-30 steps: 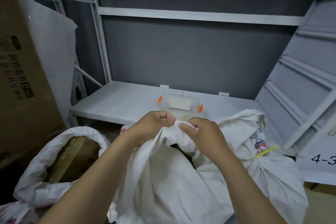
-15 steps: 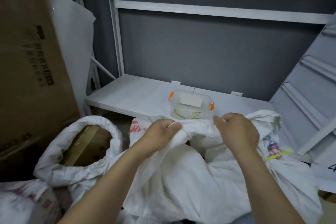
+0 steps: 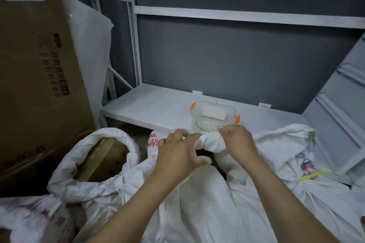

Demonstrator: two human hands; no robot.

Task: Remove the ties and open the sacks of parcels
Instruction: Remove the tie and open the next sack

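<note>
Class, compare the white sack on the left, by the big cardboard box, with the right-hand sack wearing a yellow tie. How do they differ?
The left sack stands open, its rim rolled down; the right sack is bunched at the neck and bound by a yellow tie. The left sack shows a brown box inside; the right sack hides its contents. Both are white and crumpled.

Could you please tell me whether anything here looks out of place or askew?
Yes: the grey shelf panel at the right leans at a slant rather than lying flat like the white shelf. The right sack is tied with a yellow tie. Nothing looks spilled or torn.
</note>
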